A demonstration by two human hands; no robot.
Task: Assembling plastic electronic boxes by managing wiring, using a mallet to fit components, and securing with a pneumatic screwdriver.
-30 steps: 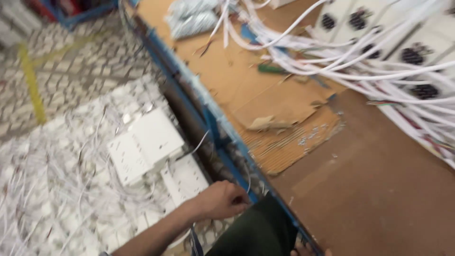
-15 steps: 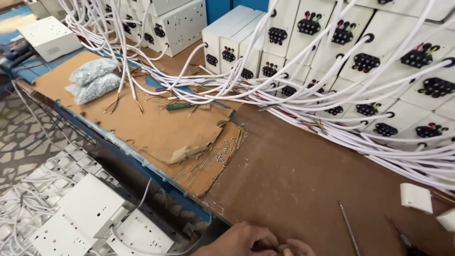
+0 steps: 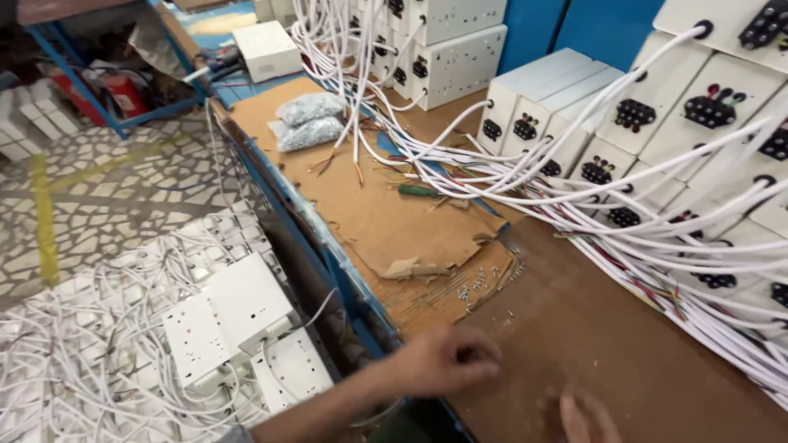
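Now we are seeing the left hand (image 3: 447, 361) up over the near edge of the tabletop (image 3: 640, 344). A second ago it was hanging low beside the bench, close to the white boxes on the floor (image 3: 238, 316). Half a second ago both hands were crowding together at the bottom of the frame; now they are sitting apart.

The left hand is curling shut with its fingertips pinching together, and we cannot tell whether anything small is sitting in the pinch. The right hand (image 3: 587, 418) is only poking in at the bottom edge of the frame, so we cannot tell if it is open or closed. The work is moving off the floor and onto the bench top.

The nearest things are the loose small screws (image 3: 484, 283). They are lying scattered on the torn end of the cardboard sheet (image 3: 369, 213), just above the left hand and not touching it.

- Edges: the blue rim (image 3: 328, 250) is running diagonally from upper left to the left wrist, with a drop to the floor beyond it.
- Open room: bare brown tabletop is stretching right of the hands.
- Crowding: white cables (image 3: 525, 189) and socket boxes (image 3: 566, 115) are filling the right and top of the frame.
- Farther up the cardboard, a green-handled screwdriver (image 3: 419, 191) is lying well apart from the hands.
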